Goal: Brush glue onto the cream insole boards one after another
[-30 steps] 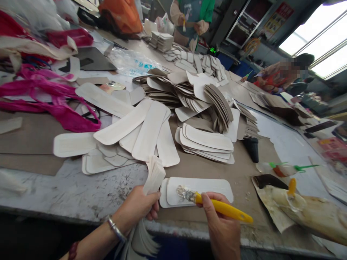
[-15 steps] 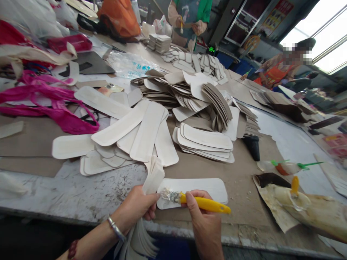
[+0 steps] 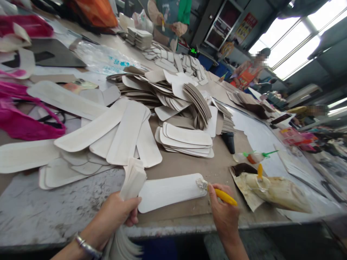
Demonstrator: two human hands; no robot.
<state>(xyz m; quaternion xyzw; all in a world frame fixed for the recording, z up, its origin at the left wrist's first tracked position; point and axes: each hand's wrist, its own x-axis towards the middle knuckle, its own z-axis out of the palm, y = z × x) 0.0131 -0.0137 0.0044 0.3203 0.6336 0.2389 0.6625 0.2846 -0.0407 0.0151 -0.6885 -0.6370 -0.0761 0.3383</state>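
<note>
My left hand (image 3: pixel 114 216) is closed around a thick bundle of white board strips (image 3: pixel 133 179) that fans out below the table edge. My right hand (image 3: pixel 223 211) grips a yellow-handled glue brush (image 3: pixel 220 194). Its wet bristles touch the right end of a long white rounded strip (image 3: pixel 169 191) lying flat near the front edge of the table, between my two hands.
Long white strips (image 3: pixel 108 126) lie spread at left, a neat stack (image 3: pixel 187 139) at centre, a big fanned pile (image 3: pixel 173 90) behind. A glue-smeared bag with another yellow brush (image 3: pixel 267 189) lies at right. Pink bags (image 3: pixel 24 122) sit far left. Other people (image 3: pixel 169 18) work across the table.
My right hand has drawn the brush from the strip's left end to its right end. The camera has swung to the right; my left hand keeps hold of the bundle.
</note>
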